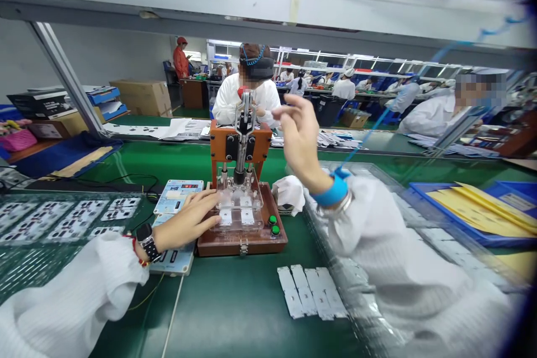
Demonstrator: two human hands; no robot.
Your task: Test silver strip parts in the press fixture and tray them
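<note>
My left hand reaches to the left side of a test fixture, its fingers stretched and apart at the edge of the clear acrylic plates. White circuit boards lie in the fixture under and in front of these plates. Raised in the air to the right of the toggle clamp is my right hand, fingers apart and slightly bent, holding nothing. A red knob tops the upright clamp lever. The fixture's brown wooden base carries green buttons at its right.
A blue-and-white tester box with a red display sits left of the fixture. White board panels lie in front right. Clear trays with boards stand at both sides, and a blue bin holds yellow sheets. Co-workers sit beyond the bench.
</note>
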